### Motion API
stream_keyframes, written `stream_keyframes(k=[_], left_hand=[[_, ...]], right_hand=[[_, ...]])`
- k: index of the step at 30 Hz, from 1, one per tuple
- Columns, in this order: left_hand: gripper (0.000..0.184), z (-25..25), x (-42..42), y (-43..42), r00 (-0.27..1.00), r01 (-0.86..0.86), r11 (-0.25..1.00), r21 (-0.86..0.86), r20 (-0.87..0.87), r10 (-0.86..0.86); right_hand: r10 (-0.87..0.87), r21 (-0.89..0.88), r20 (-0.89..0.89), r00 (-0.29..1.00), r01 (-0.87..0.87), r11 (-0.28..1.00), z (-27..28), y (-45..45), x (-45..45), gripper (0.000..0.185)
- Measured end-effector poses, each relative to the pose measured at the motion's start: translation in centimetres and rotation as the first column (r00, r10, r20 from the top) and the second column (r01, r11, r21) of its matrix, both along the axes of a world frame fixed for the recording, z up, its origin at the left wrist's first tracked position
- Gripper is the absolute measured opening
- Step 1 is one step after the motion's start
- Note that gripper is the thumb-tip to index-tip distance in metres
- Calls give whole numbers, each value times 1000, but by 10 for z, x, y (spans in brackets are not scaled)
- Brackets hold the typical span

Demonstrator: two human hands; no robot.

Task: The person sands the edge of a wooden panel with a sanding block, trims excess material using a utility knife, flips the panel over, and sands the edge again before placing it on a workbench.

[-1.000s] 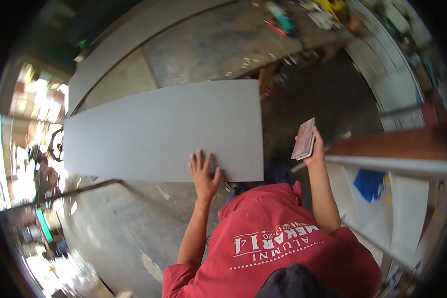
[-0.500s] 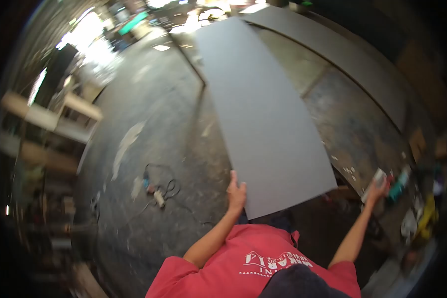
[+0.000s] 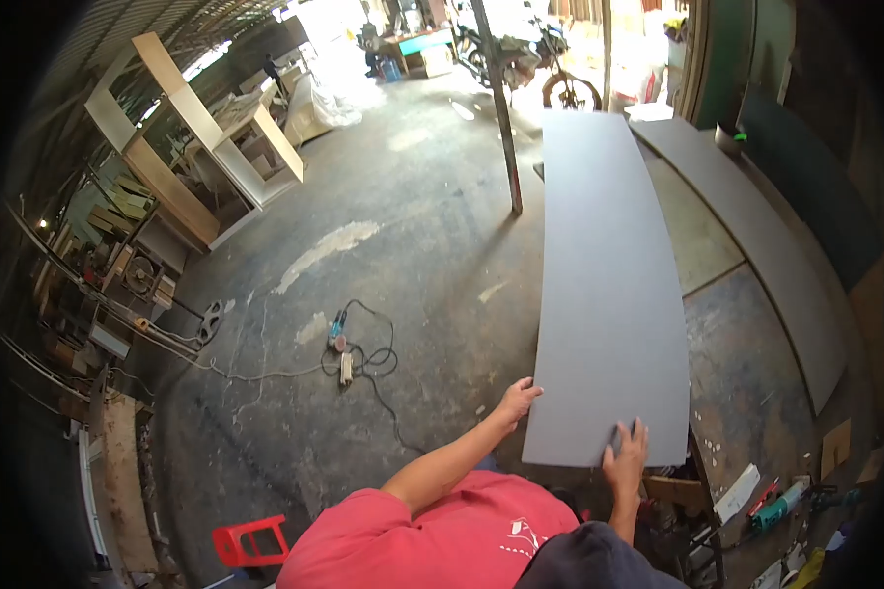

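A long grey panel (image 3: 614, 285) stretches away in front of me, its near end close to my body. My left hand (image 3: 521, 401) is closed around the panel's left edge near that end. On top, by the near right corner, my right hand (image 3: 626, 459) lies with fingers apart and holds nothing. To its right, a white block-like piece (image 3: 737, 494) lies beside a teal power tool (image 3: 780, 507) and a small red-handled item (image 3: 762, 498).
A second long panel (image 3: 756, 231) lies to the right. A thin post (image 3: 501, 108) stands left of the grey panel's far end. A corded blue tool (image 3: 338, 332) and a red plastic stool (image 3: 250, 542) are on the floor at left. Wooden cabinet frames (image 3: 192, 123) stand farther back.
My right hand has let go of the white piece on the right and moved left onto the panel. My left hand stays at the panel's left edge. The view has turned left.
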State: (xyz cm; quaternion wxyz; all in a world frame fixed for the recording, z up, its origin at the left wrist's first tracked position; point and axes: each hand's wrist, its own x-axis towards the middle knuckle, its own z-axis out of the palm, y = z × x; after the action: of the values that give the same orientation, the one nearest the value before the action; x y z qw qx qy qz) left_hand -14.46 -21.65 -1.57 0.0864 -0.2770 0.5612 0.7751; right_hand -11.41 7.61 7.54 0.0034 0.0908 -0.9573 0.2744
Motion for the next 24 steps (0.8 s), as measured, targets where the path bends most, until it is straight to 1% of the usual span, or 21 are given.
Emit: stream_keyframes(k=[2, 3, 4, 6, 7, 8, 9, 10, 11, 12, 13, 14, 15, 16, 17, 18, 19, 20, 21, 23, 24], left_hand=[[66, 19, -30, -12, 994, 13, 998, 65, 110, -20], [59, 6, -50, -19, 995, -11, 998, 55, 102, 6], [59, 6, -70, -31, 997, 0, 998, 60, 76, -5], [49, -1, -106, -46, 994, 89, 983, 162, 52, -98], [38, -10, -121, -51, 997, 74, 982, 172, 0, -75], [38, -2, -130, -53, 995, 101, 979, 175, -4, -102], [38, 14, -134, -53, 996, 42, 967, 252, 61, -59], [39, 26, -136, -53, 990, -27, 947, 322, 137, -18], [39, 29, -137, -54, 988, -9, 946, 324, 152, -42], [41, 30, -138, -53, 986, -48, 961, 272, 166, 3], [44, 32, -141, -47, 984, -68, 973, 220, 174, 29], [46, 34, -145, -46, 979, -116, 961, 253, 193, 67], [43, 50, -143, -47, 983, -90, 957, 275, 179, 41], [39, 66, -141, -48, 986, -64, 953, 297, 165, 14], [43, 16, -158, -55, 976, 73, 944, 322, 172, -134], [52, 59, -146, -49, 990, 60, 928, 367, 99, -103], [60, 88, -141, -47, 992, 59, 927, 370, 83, -96], [56, 112, -140, -45, 992, 60, 926, 373, 79, -96], [53, 135, -138, -43, 993, 90, 910, 404, 33, -113], [49, 181, -138, -29, 992, 120, 889, 442, -14, -127], [47, 205, -137, -21, 983, 184, 865, 466, -97, -156]], right_hand=[[9, 119, 54, 998, -16, 993, -16, -9, 16, 66], [5, 176, 51, 999, -14, 984, -28, -10, 18, 72], [-6, 181, 25, 1000, 1, 983, -27, -13, 19, 72], [18, 294, 246, 969, -93, 951, -15, -14, 24, 88], [-5, 302, 232, 973, -67, 951, -16, -18, 22, 88], [3, 375, 228, 974, -90, 923, -18, -19, 25, 95], [7, 444, 237, 971, -115, 889, -20, -21, 32, 102], [-21, 446, 250, 968, -96, 890, -23, -24, 37, 102], [-22, 445, 148, 989, -47, 894, -28, -28, 39, 107], [-29, 441, 46, 999, 6, 898, -28, -35, 42, 112], [-46, 436, 45, 998, 22, 900, -26, -37, 42, 116], [-46, 441, 13, 999, 36, 897, -28, -37, 41, 117], [-60, 450, -15, 998, 60, 891, -23, -40, 42, 118], [-92, 442, -12, 996, 88, 893, -19, -40, 43, 108], [-109, 433, -9, 994, 102, 895, -9, -40, 41, 98], [-158, 436, 10, 987, 138, 889, -6, -39, 41, 98], [-163, 342, -81, 983, 181, 922, -2, -37, 37, 87], [-164, 244, -180, 970, 206, 948, 1, -33, 33, 77], [-181, 250, -172, 968, 221, 943, 8, -31, 31, 77], [-254, 13, -236, 938, 264, 964, 28, -21, 24, 65], [-255, 22, -235, 938, 268, 963, 35, -13, 21, 65]])
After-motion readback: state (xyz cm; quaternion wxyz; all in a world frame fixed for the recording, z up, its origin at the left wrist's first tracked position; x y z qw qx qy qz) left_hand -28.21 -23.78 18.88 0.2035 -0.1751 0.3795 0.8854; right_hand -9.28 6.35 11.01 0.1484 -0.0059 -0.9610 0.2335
